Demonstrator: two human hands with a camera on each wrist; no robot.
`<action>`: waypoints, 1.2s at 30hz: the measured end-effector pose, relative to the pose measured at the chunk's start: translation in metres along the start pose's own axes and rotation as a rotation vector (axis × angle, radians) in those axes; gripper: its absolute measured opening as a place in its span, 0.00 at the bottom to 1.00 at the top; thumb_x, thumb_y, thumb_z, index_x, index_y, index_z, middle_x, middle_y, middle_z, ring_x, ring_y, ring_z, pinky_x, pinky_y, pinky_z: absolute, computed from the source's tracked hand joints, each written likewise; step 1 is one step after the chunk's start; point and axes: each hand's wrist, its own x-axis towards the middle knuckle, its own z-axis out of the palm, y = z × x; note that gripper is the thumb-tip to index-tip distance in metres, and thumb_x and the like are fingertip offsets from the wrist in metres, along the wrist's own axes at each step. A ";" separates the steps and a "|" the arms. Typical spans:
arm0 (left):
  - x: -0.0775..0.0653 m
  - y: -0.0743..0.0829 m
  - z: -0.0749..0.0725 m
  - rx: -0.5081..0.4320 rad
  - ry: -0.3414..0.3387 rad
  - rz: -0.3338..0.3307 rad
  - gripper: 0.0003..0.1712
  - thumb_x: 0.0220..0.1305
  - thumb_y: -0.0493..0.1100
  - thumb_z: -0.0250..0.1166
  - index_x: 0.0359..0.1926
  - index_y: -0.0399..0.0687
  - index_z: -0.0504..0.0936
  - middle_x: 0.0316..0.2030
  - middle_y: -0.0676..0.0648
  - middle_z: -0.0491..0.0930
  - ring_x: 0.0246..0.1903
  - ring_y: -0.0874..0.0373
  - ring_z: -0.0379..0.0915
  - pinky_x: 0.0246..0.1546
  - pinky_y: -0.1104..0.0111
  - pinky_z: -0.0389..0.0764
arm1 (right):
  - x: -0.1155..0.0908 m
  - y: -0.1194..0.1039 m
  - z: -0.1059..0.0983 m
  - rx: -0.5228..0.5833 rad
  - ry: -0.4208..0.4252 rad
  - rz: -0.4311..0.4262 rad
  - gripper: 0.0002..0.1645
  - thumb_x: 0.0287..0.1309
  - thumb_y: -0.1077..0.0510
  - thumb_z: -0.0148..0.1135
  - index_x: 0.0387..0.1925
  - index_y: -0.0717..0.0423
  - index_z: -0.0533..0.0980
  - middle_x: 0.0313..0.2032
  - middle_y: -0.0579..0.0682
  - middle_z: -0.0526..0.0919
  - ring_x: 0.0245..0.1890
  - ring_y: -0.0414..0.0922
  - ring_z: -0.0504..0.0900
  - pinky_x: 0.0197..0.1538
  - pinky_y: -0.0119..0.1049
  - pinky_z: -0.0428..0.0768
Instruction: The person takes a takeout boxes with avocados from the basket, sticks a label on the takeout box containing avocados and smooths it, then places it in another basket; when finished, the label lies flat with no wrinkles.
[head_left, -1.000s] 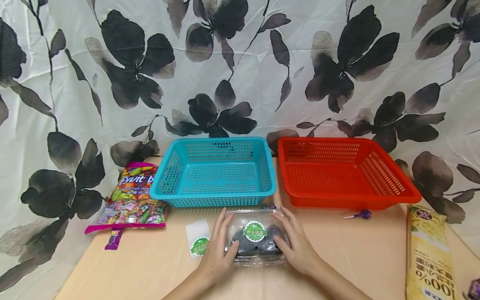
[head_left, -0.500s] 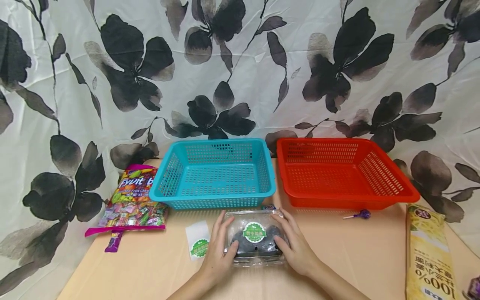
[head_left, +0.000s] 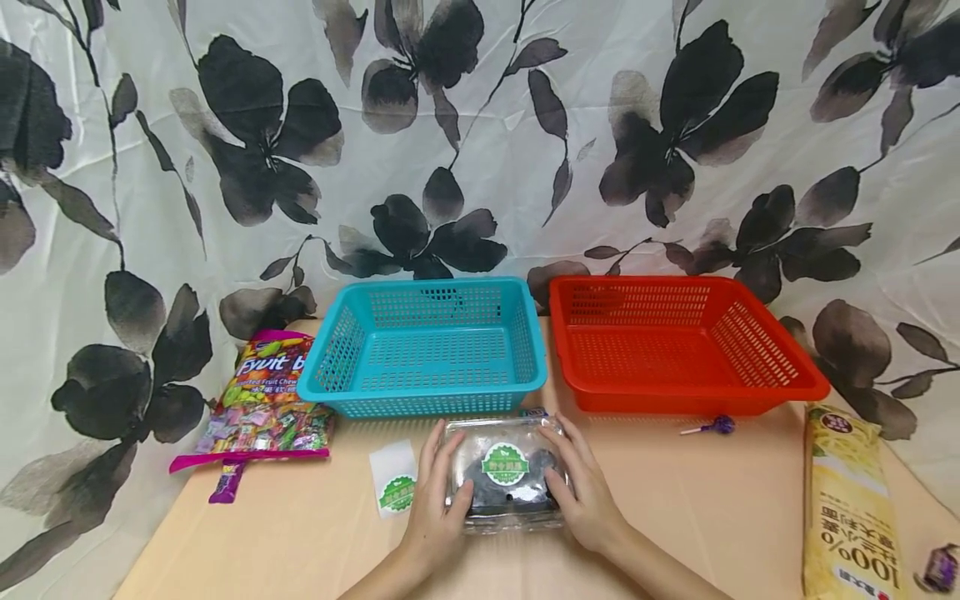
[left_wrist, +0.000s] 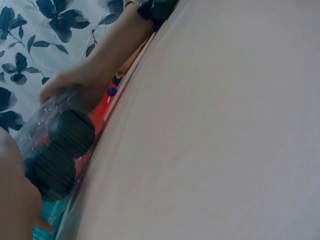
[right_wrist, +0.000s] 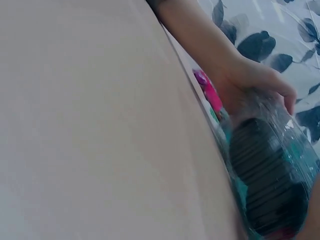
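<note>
A clear plastic clamshell box (head_left: 504, 510) with a round green-and-white sticker (head_left: 505, 464) lies in front of the baskets in the head view. My left hand (head_left: 437, 500) holds its left side and my right hand (head_left: 588, 492) its right, fingers along the sides and thumbs over the lid. Inside are dark rounded things, which the left wrist view shows as two ridged dark rounds (left_wrist: 72, 132). Left of the box lies a white paper slip (head_left: 390, 462) with a green label (head_left: 397, 493). A small blue packet (head_left: 534, 412) peeks out behind the box.
Behind stand a blue basket (head_left: 422, 402) and a red basket (head_left: 690, 400). To the left are a fruit chew bag (head_left: 270, 408) and a purple-wrapped candy (head_left: 227, 483). A lollipop (head_left: 722, 425), a yellow pasta bag (head_left: 851, 508) and another purple-wrapped candy (head_left: 941, 569) lie right.
The head view has shifted slightly, bringing more of the purple-wrapped candy at the right edge into sight. Both hands keep the same hold on the box.
</note>
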 end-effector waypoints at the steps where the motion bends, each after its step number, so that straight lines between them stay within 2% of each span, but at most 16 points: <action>1: 0.000 0.001 -0.001 0.003 0.005 0.014 0.30 0.56 0.40 0.52 0.62 0.43 0.60 0.66 0.41 0.47 0.62 0.41 0.50 0.50 0.38 0.58 | -0.001 -0.001 0.000 0.001 0.005 -0.004 0.30 0.52 0.63 0.52 0.60 0.54 0.63 0.64 0.55 0.53 0.62 0.56 0.57 0.56 0.58 0.60; 5: 0.001 0.007 -0.004 0.026 0.034 0.071 0.31 0.54 0.38 0.53 0.62 0.42 0.61 0.66 0.40 0.48 0.62 0.42 0.50 0.51 0.41 0.59 | 0.000 -0.005 -0.002 0.018 0.043 -0.027 0.31 0.50 0.63 0.53 0.60 0.54 0.63 0.65 0.55 0.52 0.63 0.53 0.55 0.62 0.42 0.55; 7: 0.002 0.011 -0.005 0.028 0.046 0.091 0.32 0.53 0.38 0.53 0.62 0.42 0.61 0.66 0.40 0.48 0.63 0.43 0.48 0.55 0.46 0.58 | 0.001 -0.008 -0.005 0.036 0.059 -0.042 0.31 0.50 0.64 0.53 0.60 0.54 0.63 0.65 0.54 0.52 0.63 0.52 0.54 0.63 0.36 0.51; 12: 0.006 0.023 -0.011 0.004 0.066 0.130 0.33 0.53 0.38 0.54 0.62 0.40 0.60 0.66 0.39 0.46 0.64 0.44 0.44 0.62 0.62 0.48 | 0.009 -0.019 -0.015 0.066 0.070 -0.065 0.31 0.50 0.65 0.52 0.59 0.54 0.63 0.65 0.53 0.53 0.64 0.50 0.53 0.63 0.39 0.52; 15: 0.011 0.031 -0.015 -0.009 0.073 0.165 0.33 0.53 0.38 0.54 0.62 0.39 0.59 0.66 0.37 0.46 0.64 0.44 0.44 0.63 0.66 0.47 | 0.015 -0.027 -0.020 0.071 0.080 -0.089 0.32 0.50 0.65 0.53 0.60 0.55 0.63 0.65 0.53 0.52 0.64 0.51 0.53 0.63 0.37 0.52; 21: 0.026 0.037 -0.024 -0.008 0.074 0.200 0.34 0.52 0.37 0.54 0.62 0.38 0.59 0.66 0.37 0.46 0.64 0.44 0.46 0.61 0.62 0.55 | 0.028 -0.036 -0.027 0.082 0.105 -0.127 0.31 0.50 0.64 0.52 0.59 0.56 0.63 0.65 0.54 0.52 0.64 0.51 0.53 0.64 0.36 0.51; 25: 0.037 0.039 -0.030 -0.005 0.080 0.225 0.34 0.52 0.36 0.53 0.62 0.36 0.59 0.66 0.39 0.46 0.64 0.43 0.46 0.61 0.61 0.56 | 0.038 -0.037 -0.028 0.087 0.116 -0.142 0.29 0.52 0.62 0.51 0.59 0.57 0.64 0.64 0.55 0.53 0.64 0.51 0.53 0.64 0.43 0.54; 31: 0.057 0.042 -0.040 0.022 0.071 0.229 0.33 0.54 0.39 0.51 0.62 0.37 0.58 0.67 0.41 0.45 0.65 0.46 0.44 0.59 0.51 0.57 | 0.057 -0.041 -0.031 0.085 0.122 -0.129 0.29 0.51 0.61 0.52 0.58 0.55 0.64 0.65 0.52 0.52 0.64 0.49 0.52 0.57 0.55 0.62; 33: 0.064 0.040 -0.043 0.033 0.061 0.216 0.33 0.55 0.40 0.51 0.63 0.39 0.58 0.67 0.43 0.44 0.65 0.48 0.43 0.58 0.49 0.57 | 0.066 -0.042 -0.031 0.090 0.114 -0.120 0.30 0.50 0.61 0.53 0.58 0.54 0.64 0.65 0.50 0.51 0.64 0.48 0.52 0.57 0.54 0.64; 36: 0.077 0.035 -0.047 0.051 0.073 0.231 0.33 0.55 0.41 0.51 0.63 0.40 0.58 0.67 0.44 0.44 0.66 0.49 0.43 0.57 0.48 0.58 | 0.080 -0.041 -0.030 0.104 0.115 -0.124 0.30 0.50 0.62 0.53 0.58 0.54 0.64 0.65 0.49 0.50 0.65 0.48 0.51 0.57 0.53 0.64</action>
